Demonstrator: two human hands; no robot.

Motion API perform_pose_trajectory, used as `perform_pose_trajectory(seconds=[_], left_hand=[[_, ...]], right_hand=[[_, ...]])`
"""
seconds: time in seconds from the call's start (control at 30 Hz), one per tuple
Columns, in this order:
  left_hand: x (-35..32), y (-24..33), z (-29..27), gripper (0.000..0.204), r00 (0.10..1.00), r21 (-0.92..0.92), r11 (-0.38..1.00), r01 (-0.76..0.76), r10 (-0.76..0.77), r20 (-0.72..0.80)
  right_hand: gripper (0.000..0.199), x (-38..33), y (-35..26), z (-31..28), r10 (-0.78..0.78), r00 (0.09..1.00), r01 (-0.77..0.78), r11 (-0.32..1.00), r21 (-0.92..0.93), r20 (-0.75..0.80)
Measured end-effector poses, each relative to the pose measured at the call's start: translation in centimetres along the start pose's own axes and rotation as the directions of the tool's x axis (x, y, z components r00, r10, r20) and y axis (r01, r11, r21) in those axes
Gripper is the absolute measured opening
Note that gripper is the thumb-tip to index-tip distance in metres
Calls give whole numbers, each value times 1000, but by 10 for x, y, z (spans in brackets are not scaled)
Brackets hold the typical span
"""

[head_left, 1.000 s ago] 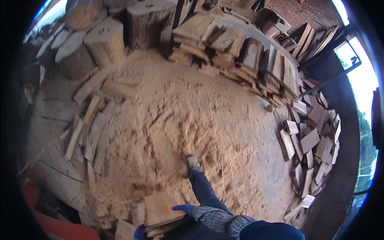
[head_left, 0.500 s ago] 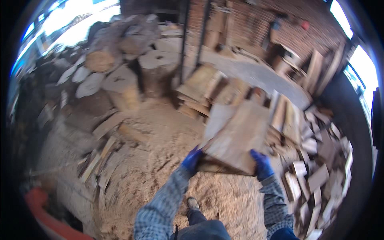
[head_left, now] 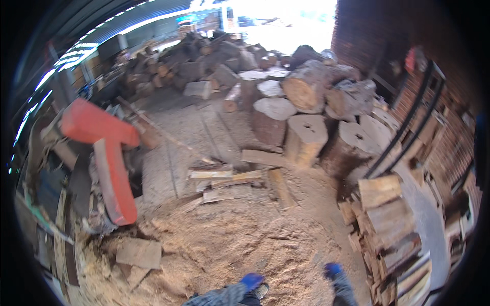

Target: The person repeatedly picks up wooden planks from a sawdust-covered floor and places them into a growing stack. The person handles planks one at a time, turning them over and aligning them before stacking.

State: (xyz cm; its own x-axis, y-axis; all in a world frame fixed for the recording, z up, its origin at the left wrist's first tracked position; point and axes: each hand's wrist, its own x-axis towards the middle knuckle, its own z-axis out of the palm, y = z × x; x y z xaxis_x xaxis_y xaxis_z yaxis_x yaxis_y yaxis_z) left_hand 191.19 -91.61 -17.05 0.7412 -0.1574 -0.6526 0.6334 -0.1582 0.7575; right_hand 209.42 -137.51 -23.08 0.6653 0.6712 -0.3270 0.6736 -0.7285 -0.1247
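Observation:
My left hand (head_left: 251, 279), in a blue glove, is low over the sawdust beside my shoe (head_left: 261, 290). My right hand (head_left: 333, 270), also in a blue glove, hangs apart from it, nearer the stack of wooden slabs (head_left: 390, 219) on the right. No board shows between the two hands. Motion smears the fingers of both, so whether they are open or closed is not visible. The stacked slabs are rough, flat and pale brown, piled in a row toward the lower right.
Sawdust (head_left: 229, 229) covers the ground ahead, with loose offcuts (head_left: 224, 178) on it. A red machine frame (head_left: 115, 168) stands at left. Upright log sections (head_left: 306, 137) and larger logs (head_left: 303, 86) fill the back. Dark metal posts (head_left: 416, 122) rise near the brick wall at right.
My view has swung left, bringing the red frame and log pile into sight. The thick wooden slab that both hands held is no longer in them; the hands now sit lower in view.

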Motion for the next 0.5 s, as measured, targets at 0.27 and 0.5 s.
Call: perform_pose_trajectory(seconds=[0.27, 0.5], left_hand=[[-261, -325, -137, 49, 763, 300, 836, 460, -199, -616], [-369, -309, -108, 21, 573, -438, 840, -321, -196, -796]], right_hand=[[48, 70, -451, -30, -567, 667, 28, 668, 744, 484], [33, 119, -509, 38, -445, 736, -159, 618, 770, 510]])
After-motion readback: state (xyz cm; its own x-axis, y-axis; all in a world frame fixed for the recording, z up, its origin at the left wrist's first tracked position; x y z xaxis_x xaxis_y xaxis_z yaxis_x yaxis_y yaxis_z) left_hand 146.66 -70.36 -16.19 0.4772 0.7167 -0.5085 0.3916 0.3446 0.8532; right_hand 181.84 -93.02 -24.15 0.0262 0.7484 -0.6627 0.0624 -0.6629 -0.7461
